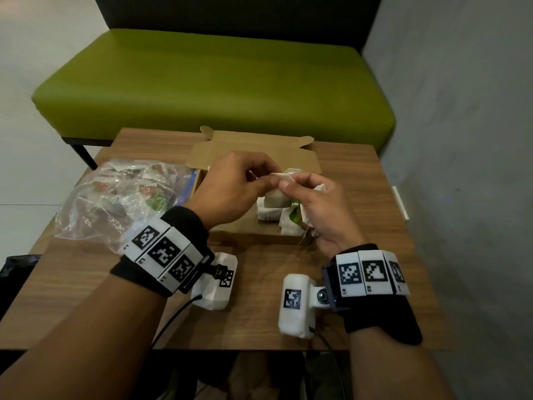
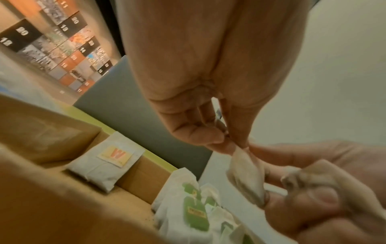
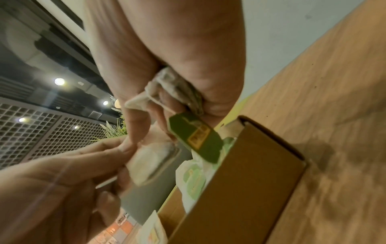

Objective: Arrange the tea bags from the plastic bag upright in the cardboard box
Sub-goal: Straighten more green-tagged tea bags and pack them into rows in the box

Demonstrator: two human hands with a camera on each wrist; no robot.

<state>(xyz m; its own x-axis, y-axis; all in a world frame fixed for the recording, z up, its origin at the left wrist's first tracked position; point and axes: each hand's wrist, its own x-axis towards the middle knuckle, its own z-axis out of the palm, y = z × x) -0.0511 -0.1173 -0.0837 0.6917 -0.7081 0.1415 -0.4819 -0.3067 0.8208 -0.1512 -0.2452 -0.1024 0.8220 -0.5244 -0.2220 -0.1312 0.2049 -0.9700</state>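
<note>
While a few white paper tea bags (image 1: 271, 216) already stand in the shallow brown cardboard box (image 1: 251, 235) on the wooden table (image 1: 259, 321), we judge the task well short of done, since in the head view the crumpled clear plastic bag (image 1: 115, 194) to the left of the box holds many more. There our left hand (image 1: 230, 189) and right hand (image 1: 320, 209) meet over the box, both pinching one pale tea bag (image 1: 281, 177); our right palm also grips a wad of further bags. From the left wrist, we see the left fingertips (image 2: 219, 143) nipping the top edge of that bag, a bag with an orange label (image 2: 108, 165) leaning against the far wall of the box, and green-labelled bags (image 2: 194, 213) nearer. From the right wrist, a dark green tag (image 3: 196, 137) dangles from the bunch in our right hand just above the box, where more green-printed bags (image 3: 192, 178) stand against its side wall.
</note>
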